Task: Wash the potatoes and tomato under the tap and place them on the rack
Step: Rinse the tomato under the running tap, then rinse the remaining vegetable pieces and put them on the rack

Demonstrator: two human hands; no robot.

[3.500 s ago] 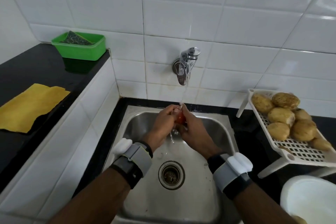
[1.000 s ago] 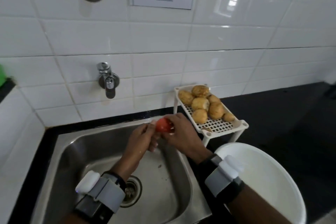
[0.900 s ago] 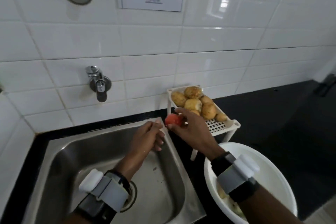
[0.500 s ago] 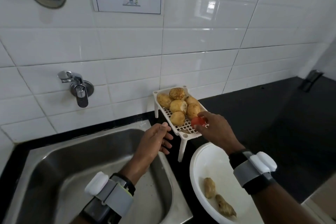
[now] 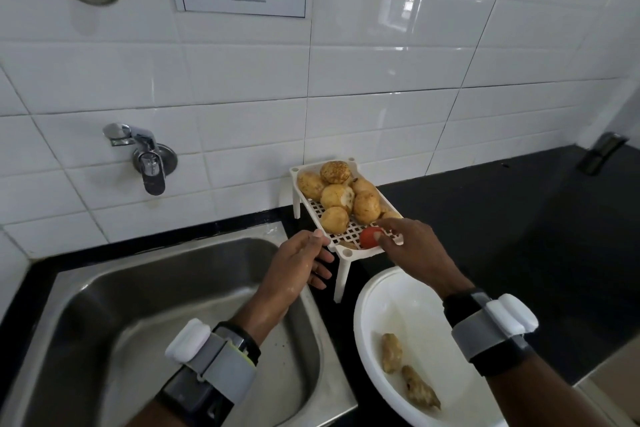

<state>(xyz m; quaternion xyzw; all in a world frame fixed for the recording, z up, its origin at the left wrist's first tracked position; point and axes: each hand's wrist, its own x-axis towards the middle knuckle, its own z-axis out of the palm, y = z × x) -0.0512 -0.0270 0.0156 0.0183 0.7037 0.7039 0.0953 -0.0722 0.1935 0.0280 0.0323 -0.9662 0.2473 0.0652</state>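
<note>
Tomato, red and round, now sits at the near corner of the white rack, with the fingers of the right hand curled around it and touching its top and side; whether its weight already rests on the lattice or is borne by the fingers cannot be told from this view. A few seconds earlier the same tomato was held between both hands under the running tap; since then it has been carried rightward out of the sink, and no water is seen falling from the spout now. The left hand has parted from it and hangs over the right rim of the sink, loosely open, wet and holding nothing, its fingertips just beside the near edge of the rack. Potatoes are heaped on the far and middle part of the rack, apart from the tomato by a strip of bare lattice. On the dark surface below the right wrist stands a white bowl holding two brownish, knobbly pieces whose kind is unclear. Judged from this layout, washing is finished and the placing of the last item is nearly complete: only the release of the right hand appears to remain.
</note>
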